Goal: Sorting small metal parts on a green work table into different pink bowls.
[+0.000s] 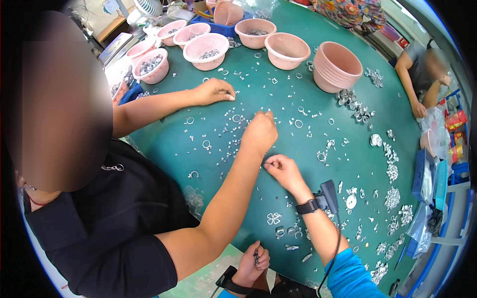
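Wearer's left hand, 6 o'clock, near the table's edge: palm up, fingers curled around a small clutch of dark metallic pieces. Right hand, near 4 o'clock, over the green tabletop: thumb and index fingertips drawn together; cannot tell whether anything is pinched. Small silver metal pieces lie scattered left of it, toward 9 o'clock. Four-petal openwork piece at 5 o'clock, below that hand. Co-worker in black reaches in from 9 o'clock, nearer hand just beside the wearer's right. Nested pink bowls between 1 and 2 o'clock; silver heaps between 3 and 4.
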A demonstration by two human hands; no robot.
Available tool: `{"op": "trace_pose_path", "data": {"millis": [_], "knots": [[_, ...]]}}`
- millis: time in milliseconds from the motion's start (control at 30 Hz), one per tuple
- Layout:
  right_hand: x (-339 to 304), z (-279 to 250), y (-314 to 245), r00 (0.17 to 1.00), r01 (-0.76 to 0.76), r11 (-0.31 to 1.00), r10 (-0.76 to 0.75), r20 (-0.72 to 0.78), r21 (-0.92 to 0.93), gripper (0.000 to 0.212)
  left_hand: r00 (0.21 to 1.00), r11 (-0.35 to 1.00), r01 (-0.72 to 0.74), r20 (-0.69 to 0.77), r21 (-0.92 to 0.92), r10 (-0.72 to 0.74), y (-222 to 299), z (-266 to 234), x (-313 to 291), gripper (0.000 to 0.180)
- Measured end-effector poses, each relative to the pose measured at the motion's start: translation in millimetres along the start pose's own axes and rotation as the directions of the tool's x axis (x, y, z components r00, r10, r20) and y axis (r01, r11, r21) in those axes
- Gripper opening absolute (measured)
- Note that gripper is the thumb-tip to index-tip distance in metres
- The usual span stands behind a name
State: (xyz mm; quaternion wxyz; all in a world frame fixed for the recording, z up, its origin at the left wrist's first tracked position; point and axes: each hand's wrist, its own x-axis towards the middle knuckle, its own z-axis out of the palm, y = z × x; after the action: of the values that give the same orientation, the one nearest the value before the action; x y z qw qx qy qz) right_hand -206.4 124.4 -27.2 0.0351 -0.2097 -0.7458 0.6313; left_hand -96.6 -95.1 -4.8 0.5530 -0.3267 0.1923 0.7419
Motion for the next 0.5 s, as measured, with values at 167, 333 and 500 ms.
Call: {"op": "trace_pose_path", "data": {"millis": [167, 333, 500], "knots": [[1, 20, 1, 0.945, 0.279, 0.808, -0.326, 0.001, -0.518, 0.013, 0.999, 1.000, 0.001, -0.054, 0.015, 0.000, 0, 4, -3, 0.039], [-5, -1, -10, 0.990, -0.120, 0.969, 0.133, 0.047, -0.214, 0.008, 0.998, 1.000, -0.022, -0.051, 0.013, 0.023, 4, 0, -4, 0.039], [-8, -17, -15, 0.923, -0.385, 0.706, 0.289, 0.254, 0.594, 0.005, 0.998, 1.000, -0.022, -0.056, 0.010, 0.023, 5, 1, -2, 0.038]]}}
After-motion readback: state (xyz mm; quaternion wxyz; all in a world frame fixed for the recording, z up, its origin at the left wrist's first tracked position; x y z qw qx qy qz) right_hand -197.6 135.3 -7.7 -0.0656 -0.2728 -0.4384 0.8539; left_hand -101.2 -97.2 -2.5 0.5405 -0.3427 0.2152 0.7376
